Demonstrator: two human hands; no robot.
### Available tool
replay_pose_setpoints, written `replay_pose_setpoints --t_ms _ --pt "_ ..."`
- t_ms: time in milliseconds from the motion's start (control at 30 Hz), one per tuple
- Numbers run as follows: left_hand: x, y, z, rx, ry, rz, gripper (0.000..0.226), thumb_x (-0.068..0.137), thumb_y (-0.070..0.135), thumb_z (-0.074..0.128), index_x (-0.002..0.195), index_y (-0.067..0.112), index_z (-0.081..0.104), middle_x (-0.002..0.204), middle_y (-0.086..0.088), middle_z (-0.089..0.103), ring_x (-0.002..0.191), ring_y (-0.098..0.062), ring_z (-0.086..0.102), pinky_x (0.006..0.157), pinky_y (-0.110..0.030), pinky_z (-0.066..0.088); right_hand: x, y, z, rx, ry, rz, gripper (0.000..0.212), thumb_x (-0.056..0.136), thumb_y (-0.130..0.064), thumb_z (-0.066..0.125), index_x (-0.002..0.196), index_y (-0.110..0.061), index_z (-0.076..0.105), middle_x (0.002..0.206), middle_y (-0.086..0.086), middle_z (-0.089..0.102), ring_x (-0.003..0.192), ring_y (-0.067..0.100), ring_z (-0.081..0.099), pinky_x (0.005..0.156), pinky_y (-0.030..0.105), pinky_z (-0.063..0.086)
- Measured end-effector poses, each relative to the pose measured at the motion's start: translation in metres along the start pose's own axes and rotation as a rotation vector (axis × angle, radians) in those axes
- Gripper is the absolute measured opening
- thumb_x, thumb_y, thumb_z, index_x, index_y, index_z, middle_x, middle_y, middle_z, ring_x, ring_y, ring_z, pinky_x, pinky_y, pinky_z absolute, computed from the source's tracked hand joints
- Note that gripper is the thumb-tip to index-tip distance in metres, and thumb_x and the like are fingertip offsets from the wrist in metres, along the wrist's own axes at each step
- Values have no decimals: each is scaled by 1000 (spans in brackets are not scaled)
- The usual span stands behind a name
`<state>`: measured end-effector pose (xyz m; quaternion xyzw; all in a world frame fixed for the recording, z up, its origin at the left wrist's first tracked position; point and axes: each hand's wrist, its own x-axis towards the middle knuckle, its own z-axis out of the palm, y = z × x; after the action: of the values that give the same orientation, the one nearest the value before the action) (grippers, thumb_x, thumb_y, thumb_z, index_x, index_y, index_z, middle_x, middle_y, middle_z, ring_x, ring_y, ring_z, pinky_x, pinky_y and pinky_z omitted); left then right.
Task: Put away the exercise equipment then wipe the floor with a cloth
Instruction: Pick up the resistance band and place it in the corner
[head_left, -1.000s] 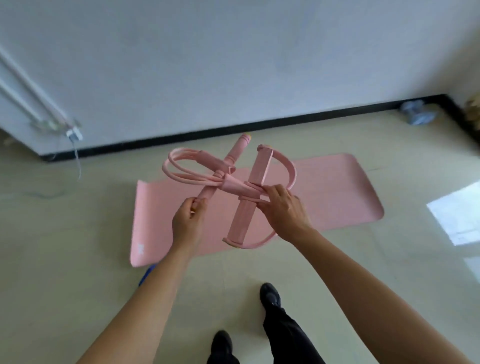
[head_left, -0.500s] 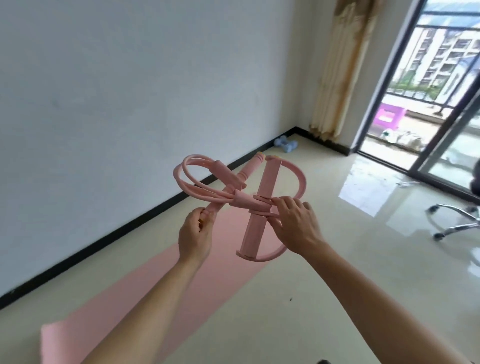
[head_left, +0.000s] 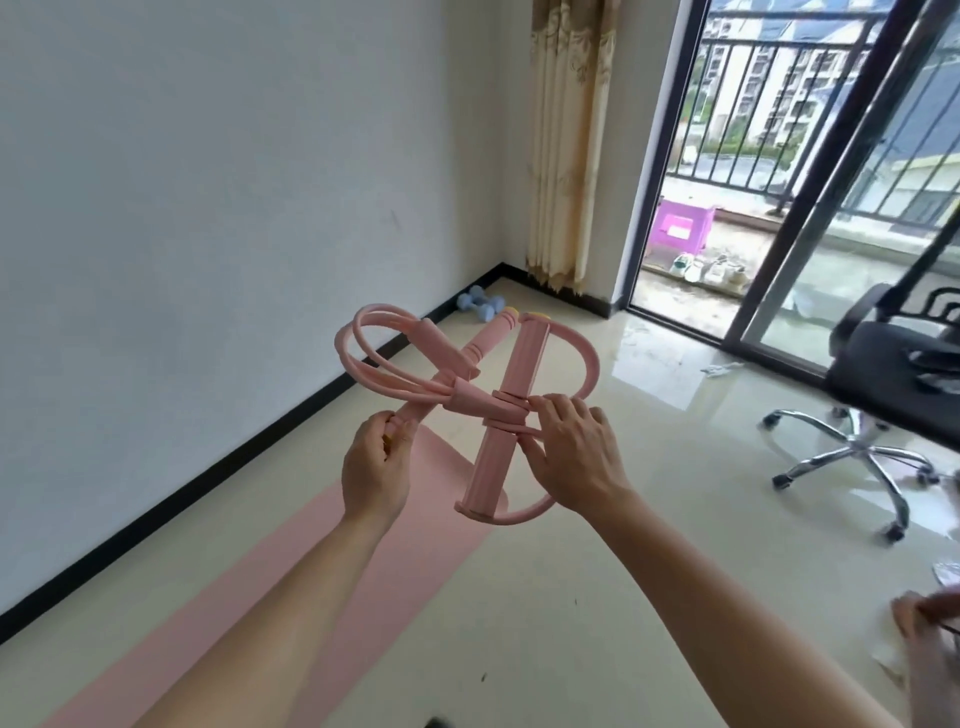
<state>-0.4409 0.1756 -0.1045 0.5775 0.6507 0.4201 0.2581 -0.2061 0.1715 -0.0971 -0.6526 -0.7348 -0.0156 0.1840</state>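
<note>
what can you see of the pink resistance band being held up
The resistance band is pale pink all over. It has two bars that look foam-covered, their far ends close together and capped in yellow. Rubbery-looking tubes loop wide to both sides and are bundled around the middle. It is held in the air above the floor. The left hand grips the near end of the thinner bar, and the right hand pinches the bundled tubes at the thicker bar.
</note>
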Motion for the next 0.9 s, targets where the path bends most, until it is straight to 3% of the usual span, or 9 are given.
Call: replay_pose_setpoints --t_ms 367,733,900 --pt "237 14 138 -9 119 24 26 100 43 48 88 20 53 80 10 51 70 -7 49 59 -22 35 252 110 77 -7 35 -43 44 90 -38 66 128 -15 61 119 4 68 107 30 64 86 43 49" --pt "507 69 285 22 4 62 29 99 48 45 94 21 56 86 6 59 77 -12 56 65 -32 47 511 252 106 -42 45 37 43 89 -36 68 127 -16 61 117 5 68 107 30 64 85 44 49" --pt "630 68 369 64 33 22 24 98 43 49 92 21 56 84 10 56 77 -14 54 63 -31 39 636 322 167 -11 20 16 43 88 -36 69 126 -15 63 115 6 69 105 31 65 86 44 49"
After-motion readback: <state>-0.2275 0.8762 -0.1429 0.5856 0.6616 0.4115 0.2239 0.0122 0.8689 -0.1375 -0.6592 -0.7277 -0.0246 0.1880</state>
